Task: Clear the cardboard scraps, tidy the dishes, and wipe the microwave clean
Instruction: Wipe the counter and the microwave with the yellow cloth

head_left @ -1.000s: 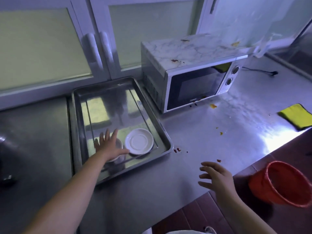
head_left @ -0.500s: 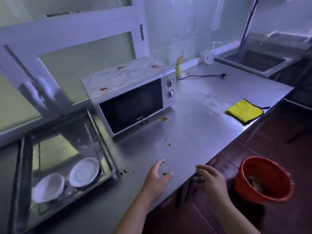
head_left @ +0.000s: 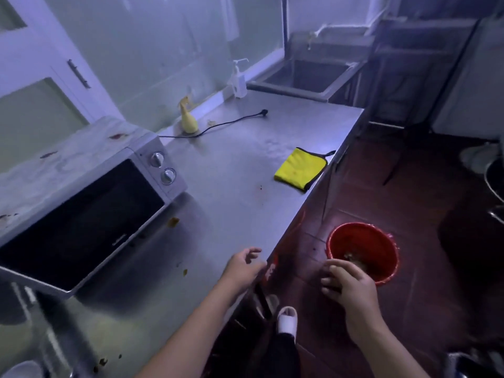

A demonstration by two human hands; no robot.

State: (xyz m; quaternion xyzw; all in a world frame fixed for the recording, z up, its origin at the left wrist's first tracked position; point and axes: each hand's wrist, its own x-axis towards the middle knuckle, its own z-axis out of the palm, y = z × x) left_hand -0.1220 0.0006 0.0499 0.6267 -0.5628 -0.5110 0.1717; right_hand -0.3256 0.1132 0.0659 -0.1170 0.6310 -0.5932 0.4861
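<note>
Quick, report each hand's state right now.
Left hand: open, fingers loosely curled, holding nothing.
Right hand: open, fingers loosely curled, nothing visible in it.

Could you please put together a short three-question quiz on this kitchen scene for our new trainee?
1. True or false: the folded yellow cloth lies on the stainless-steel counter, near its front edge.
2. Where does the round red plastic bucket stand? A) on the counter B) on the tiled floor beside the counter C) on a shelf
3. Which is nearer the bucket, the left hand or the right hand?
Key: 1 true; 2 B; 3 the right hand.
</note>
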